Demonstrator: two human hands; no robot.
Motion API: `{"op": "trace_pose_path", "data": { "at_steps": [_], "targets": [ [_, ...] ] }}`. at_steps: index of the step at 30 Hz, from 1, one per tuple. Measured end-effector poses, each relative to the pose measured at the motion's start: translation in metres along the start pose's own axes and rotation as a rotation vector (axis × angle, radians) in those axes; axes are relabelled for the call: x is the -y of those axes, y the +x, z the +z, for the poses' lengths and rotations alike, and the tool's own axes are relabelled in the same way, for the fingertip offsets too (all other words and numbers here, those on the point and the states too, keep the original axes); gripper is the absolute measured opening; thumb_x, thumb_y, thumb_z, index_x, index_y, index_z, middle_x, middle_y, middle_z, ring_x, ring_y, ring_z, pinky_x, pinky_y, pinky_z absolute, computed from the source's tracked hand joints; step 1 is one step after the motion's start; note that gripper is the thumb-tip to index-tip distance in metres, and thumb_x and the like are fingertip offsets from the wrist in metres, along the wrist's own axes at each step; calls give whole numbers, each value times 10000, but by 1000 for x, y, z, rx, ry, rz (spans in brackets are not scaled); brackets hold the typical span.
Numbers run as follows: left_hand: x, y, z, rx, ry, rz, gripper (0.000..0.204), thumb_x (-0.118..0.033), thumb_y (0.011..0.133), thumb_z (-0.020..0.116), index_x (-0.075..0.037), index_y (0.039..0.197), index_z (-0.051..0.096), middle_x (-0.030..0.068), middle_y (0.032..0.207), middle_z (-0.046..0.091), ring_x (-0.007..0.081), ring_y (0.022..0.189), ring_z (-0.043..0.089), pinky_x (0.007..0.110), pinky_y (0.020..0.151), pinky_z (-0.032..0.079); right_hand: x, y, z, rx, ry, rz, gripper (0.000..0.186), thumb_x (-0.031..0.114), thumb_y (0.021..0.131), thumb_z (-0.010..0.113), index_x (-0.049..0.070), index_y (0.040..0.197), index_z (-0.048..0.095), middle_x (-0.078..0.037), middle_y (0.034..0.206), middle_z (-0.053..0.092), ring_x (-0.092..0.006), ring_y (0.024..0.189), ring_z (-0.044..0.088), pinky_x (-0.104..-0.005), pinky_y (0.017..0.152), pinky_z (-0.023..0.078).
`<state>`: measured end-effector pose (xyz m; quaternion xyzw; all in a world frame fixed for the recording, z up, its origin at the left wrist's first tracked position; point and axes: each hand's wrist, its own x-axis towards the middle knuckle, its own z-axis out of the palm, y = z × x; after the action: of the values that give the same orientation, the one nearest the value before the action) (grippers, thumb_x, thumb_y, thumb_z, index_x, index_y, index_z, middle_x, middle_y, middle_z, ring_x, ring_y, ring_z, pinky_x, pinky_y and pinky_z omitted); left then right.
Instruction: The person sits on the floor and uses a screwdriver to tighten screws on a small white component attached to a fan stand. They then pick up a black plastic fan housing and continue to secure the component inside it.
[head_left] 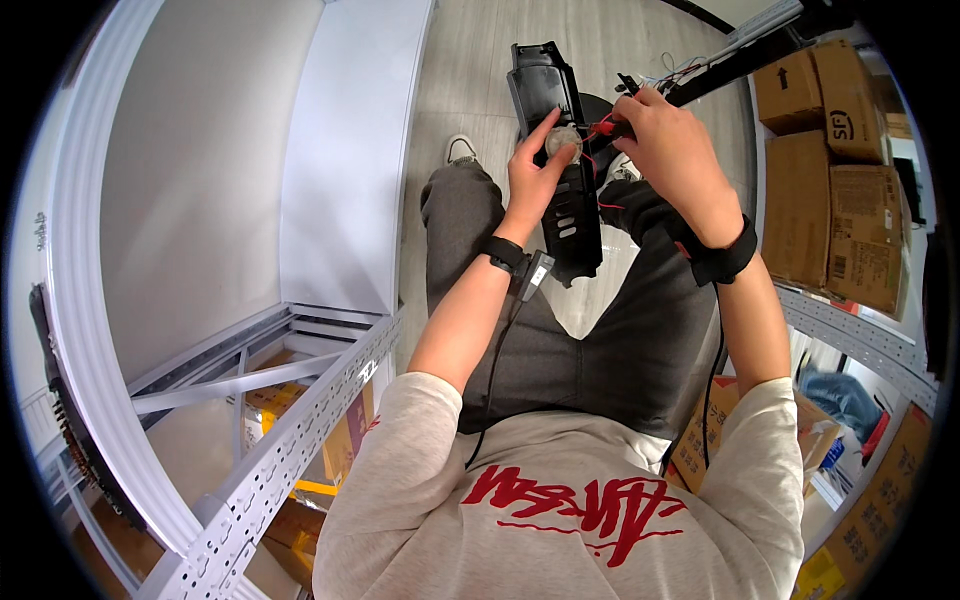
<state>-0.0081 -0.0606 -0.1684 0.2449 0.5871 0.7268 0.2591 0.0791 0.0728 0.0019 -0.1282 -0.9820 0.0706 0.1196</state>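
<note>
A long black plastic housing [568, 215] with slots in its lower half lies in front of me, between my knees. At its middle sits a round, pale translucent part [563, 141]. My left hand [536, 172] grips this round part, thumb on it and index finger stretched along the housing. Just to the right, my right hand [668, 148] is closed around a slim tool with a red part [604, 127] pointing at the round part. Its kind is hidden by my fingers. Thin red wires [590, 160] hang beside the housing.
Stacked cardboard boxes [800, 200] stand on a rack at the right. A black beam with loose wires [690, 78] is at the upper right. White panels [345, 150] and a perforated metal rail [290, 440] are at the left. A cable [497, 350] runs from my left wristband.
</note>
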Motion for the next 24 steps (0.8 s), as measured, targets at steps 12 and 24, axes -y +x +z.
{"op": "trace_pose_path", "data": {
  "at_steps": [12,24],
  "targets": [
    [2,0,0,2,-27,-8,580,-43,894,679,-49,1436,472,75,1346,573,132,1154,556,284,1002,431,-7,9,3,200,20,142,227,246,802,721,23,760,706,-194,745,662,-374,740,672,-433,678,549],
    [2,-1,0,21,-89,-39,573,-56,903,672,-47,1438,467,88,1343,570,136,1148,560,285,997,435,-11,13,6,270,-31,137,256,248,814,720,-5,781,701,-209,771,668,-378,761,672,-442,687,553]
  ]
}}
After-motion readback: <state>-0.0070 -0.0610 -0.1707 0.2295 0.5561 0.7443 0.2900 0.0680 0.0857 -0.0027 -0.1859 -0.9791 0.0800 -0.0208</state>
